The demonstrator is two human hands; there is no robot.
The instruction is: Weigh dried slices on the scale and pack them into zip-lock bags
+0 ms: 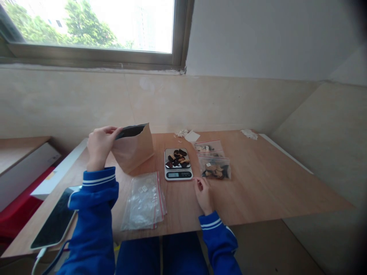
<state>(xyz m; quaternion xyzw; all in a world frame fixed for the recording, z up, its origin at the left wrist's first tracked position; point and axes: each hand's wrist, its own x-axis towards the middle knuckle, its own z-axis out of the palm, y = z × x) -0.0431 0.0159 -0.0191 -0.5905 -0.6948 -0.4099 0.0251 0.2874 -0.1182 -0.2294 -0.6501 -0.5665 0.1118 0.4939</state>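
My left hand (101,145) pinches the upper edge of a brown paper bag (133,151), which tilts on the table with its dark mouth open. In the middle stands a small digital kitchen scale (179,175). Dark and tan dried pieces, like sliced mushrooms (178,158), lie heaped on its plate. My right hand (203,193) rests on the table by the scale's front right corner, its fingers curled; whether anything is in them I cannot make out. Beside it are two filled zip bags, the nearer one (216,169) overlapping the farther one (208,147).
A stack of clear zip bags (142,202) lies at the front, left of the scale. At far left a tablet (54,219) is plugged into a cable. White scraps (182,133) and a paper piece (192,136) lie along the wall, with more crumpled white stuff (249,134) at back right.
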